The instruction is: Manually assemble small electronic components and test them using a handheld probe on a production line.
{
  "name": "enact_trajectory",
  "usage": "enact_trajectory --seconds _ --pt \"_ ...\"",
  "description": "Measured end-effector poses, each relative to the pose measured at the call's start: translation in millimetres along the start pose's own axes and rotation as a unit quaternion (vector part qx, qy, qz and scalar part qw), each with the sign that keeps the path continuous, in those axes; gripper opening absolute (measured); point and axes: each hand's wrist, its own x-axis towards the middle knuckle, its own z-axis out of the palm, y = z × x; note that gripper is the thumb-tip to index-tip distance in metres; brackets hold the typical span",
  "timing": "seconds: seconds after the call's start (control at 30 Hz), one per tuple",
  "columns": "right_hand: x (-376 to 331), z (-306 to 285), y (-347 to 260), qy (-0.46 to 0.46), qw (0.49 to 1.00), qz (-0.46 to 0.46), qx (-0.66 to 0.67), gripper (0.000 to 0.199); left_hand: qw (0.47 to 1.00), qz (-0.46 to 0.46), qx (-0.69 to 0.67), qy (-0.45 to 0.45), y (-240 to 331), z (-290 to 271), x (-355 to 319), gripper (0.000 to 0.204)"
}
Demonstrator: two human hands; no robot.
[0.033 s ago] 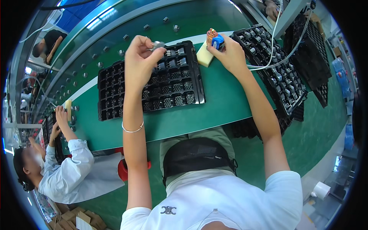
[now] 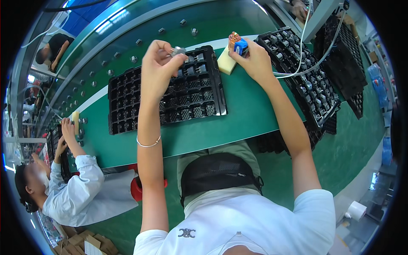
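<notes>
My left hand (image 2: 157, 72) pinches a small silvery metal part (image 2: 178, 51) between thumb and fingers, above the far side of a black compartment tray (image 2: 219, 87). Similar metal parts fill several pockets in the tray's far right corner, and many nearer pockets look unfilled. My right hand (image 2: 257, 63) is closed round a small blue and copper-orange object (image 2: 239, 45) whose kind I cannot make out. It is held just over a pale yellow foam block (image 2: 226, 63) lying beside the tray.
At the right stands another black tray (image 2: 312, 91) full of metal parts, crossed by white cables (image 2: 297, 73). Stacked black trays (image 2: 342, 59) lie beyond. Small parts dot the green conveyor (image 2: 221, 21). A co-worker (image 2: 70, 191) works at the left.
My left hand has shifted slightly to the right with the metal part. My right hand stays almost where it was.
</notes>
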Motion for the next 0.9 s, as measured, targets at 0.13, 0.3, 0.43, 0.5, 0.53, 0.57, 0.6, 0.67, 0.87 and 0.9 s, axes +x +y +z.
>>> enact_trajectory --seconds 0.13,0.3,0.43,0.5,0.53,0.57,0.6,0.67,0.87,0.9 --pt "1.6 -0.6 -3.5 0.004 1.0 -0.004 0.01 0.05 0.973 -0.09 -0.202 -0.062 -13.3 13.2 -6.1 0.012" --pt "25.7 12.0 8.5 -0.033 0.999 0.013 0.029 0.044 0.943 -0.134 -0.29 -0.089 -33.9 19.5 -16.2 0.023" --pt "77.8 30.0 22.9 -0.026 0.997 -0.011 0.074 0.037 0.915 -0.139 -0.371 -0.079 -32.0 23.6 -22.7 0.032" --pt "108.4 48.2 36.2 0.031 0.996 -0.017 0.082 0.036 0.915 -0.134 -0.373 -0.071 -35.4 27.3 -25.7 0.032" --pt "120.4 53.6 36.2 0.024 0.998 -0.013 0.06 0.038 0.919 -0.139 -0.364 -0.064 -40.0 26.9 -26.8 0.031" --pt "129.8 57.9 36.5 0.024 0.998 -0.019 0.063 0.038 0.92 -0.143 -0.362 -0.057 -40.1 27.3 -27.3 0.03" --pt "136.7 62.6 37.1 0.029 0.999 -0.016 0.019 0.039 0.919 -0.139 -0.364 -0.056 -39.7 27.7 -27.6 0.03" --pt "144.3 73.8 47.1 0.019 0.999 -0.005 -0.049 0.041 0.914 -0.14 -0.376 -0.052 -42.7 29.5 -26.4 0.029" --pt "145.7 64.6 38.1 0.02 0.997 -0.044 -0.062 0.043 0.93 -0.143 -0.337 -0.03 -34.7 31.3 -27.0 0.025" --pt "141.8 59.5 27.9 0.056 0.995 -0.081 -0.014 0.043 0.94 -0.14 -0.311 -0.018 -31.9 29.9 -28.4 0.023"
